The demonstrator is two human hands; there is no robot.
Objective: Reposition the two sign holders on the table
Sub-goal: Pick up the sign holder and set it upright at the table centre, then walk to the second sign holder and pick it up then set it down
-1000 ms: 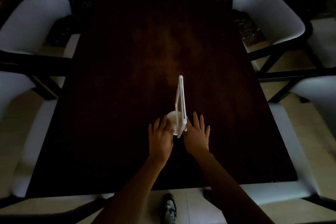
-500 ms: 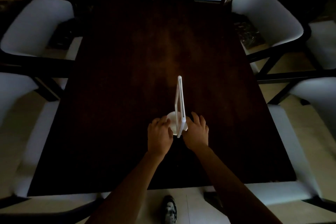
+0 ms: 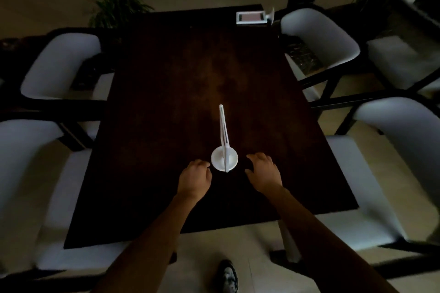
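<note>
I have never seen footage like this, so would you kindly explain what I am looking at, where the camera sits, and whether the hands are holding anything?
There is no machine here: a person wears a wide-angle camera on the head, looking forward and down, so the two forearms reaching in from the bottom are their own. The left hand and right hand rest on either side of a white sign holder, which stands upright on its round base on the dark wooden table. Neither hand grips it; both are apart from the base and empty. A second sign holder sits at the far right corner of the table. Pale cushioned chairs line both sides.
</note>
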